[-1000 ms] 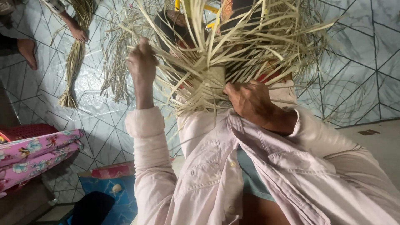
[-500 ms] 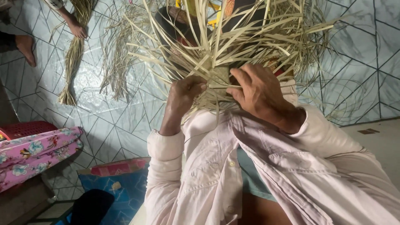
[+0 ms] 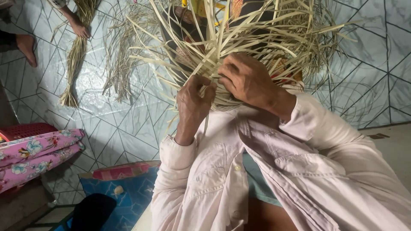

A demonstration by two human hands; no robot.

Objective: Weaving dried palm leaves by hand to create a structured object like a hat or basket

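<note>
A half-woven mat of pale dry palm-leaf strips [image 3: 239, 38] rests on my lap, with loose ends fanning out in every direction. My left hand [image 3: 193, 102] pinches strips at the near edge of the woven patch. Touching it on the right, my right hand [image 3: 246, 79] is curled over the same patch, its fingers gripping strips. Both arms wear pale pink shirt sleeves. The woven centre is mostly hidden under my hands.
Bundles of dry leaf strips [image 3: 77, 55] lie on the pale tiled floor [image 3: 107, 124] at upper left, near another person's hand [image 3: 79, 30] and foot [image 3: 26, 47]. A pink floral cloth [image 3: 34, 156] over a red basket [image 3: 25, 130] is at left. A blue patterned mat [image 3: 124, 192] lies below.
My left hand came down from a raised strip at left to the woven patch. My right hand moved up and left over the patch and now touches the left hand.
</note>
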